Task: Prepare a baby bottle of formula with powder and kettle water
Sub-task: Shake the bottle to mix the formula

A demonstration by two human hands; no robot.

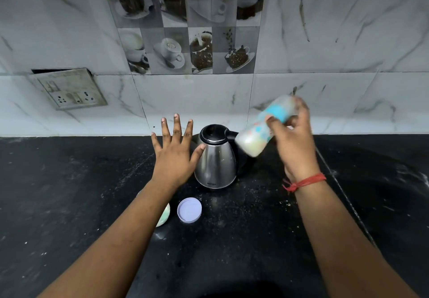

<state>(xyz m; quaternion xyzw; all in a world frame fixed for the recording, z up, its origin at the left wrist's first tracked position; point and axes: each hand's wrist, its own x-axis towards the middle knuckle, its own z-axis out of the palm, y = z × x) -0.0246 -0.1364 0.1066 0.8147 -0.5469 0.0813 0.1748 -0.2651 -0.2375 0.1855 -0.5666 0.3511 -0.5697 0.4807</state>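
Note:
My right hand (294, 144) grips a baby bottle (262, 130) by its blue collar, above the counter and just right of the kettle. The bottle is blurred and tilted, base down to the left, with milky white liquid in it. A steel kettle (216, 160) with a black lid and handle stands at the middle of the black counter (69, 193). My left hand (174, 151) hovers with fingers spread just left of the kettle, thumb near its side. A pale lilac lid (189, 210) lies upside down in front of the kettle. A round pale green container (164, 215) shows partly behind my left forearm.
A marble-tiled wall with a coffee-cup picture panel backs the counter. A socket plate (69, 88) hangs loose on the wall at the left. White powder specks are scattered on the counter around the kettle. A thin cord (343, 193) runs across the counter at the right.

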